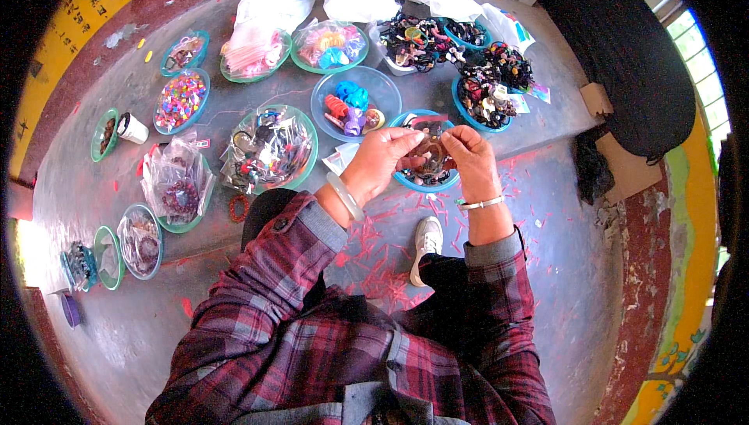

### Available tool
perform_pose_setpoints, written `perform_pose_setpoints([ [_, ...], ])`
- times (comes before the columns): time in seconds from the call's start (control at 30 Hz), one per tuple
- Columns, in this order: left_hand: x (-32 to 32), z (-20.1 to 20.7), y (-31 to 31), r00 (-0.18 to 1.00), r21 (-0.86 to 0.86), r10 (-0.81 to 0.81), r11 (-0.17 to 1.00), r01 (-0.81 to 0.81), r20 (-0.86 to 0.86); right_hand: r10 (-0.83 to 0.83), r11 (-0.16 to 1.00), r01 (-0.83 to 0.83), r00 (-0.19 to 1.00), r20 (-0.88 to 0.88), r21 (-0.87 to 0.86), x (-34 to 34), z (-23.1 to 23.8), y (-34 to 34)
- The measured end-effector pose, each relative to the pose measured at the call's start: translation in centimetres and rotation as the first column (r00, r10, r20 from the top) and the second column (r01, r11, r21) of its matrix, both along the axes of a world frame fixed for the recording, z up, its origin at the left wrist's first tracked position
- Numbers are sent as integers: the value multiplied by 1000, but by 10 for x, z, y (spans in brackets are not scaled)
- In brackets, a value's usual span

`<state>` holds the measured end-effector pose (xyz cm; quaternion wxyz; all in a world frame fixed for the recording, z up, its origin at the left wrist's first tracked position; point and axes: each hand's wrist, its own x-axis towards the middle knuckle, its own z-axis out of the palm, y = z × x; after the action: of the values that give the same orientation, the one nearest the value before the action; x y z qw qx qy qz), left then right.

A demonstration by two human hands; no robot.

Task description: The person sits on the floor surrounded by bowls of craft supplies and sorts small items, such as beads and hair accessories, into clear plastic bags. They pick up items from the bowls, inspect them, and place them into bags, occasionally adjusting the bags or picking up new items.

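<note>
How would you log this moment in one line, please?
left hand: holding small clear bag | right hand: holding same bag | beneath: blue basin

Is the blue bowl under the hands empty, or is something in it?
Not empty: small dark items show inside the bowl. How full, I cannot tell: the left hand and right hand cover part.

Both hands (380,158) hold a clear packet (430,146) (reddish along its top) above a blue bowl (429,189).
</note>
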<state>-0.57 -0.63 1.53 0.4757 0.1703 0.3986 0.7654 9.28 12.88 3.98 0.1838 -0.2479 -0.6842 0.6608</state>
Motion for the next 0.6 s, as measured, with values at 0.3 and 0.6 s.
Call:
perform_pose_setpoints([
  [0.3, 0, 2, -2, 1000, -45, 27, 999, -27, -10, -104, 993, 104, 995, 9, -49, -3, -2, -5],
  [0.6, -3, 1, -4, 993, -31, 103, 994, -102, 64, -71, 995, 78, 993, 93, -69, -2, 10, -10],
])
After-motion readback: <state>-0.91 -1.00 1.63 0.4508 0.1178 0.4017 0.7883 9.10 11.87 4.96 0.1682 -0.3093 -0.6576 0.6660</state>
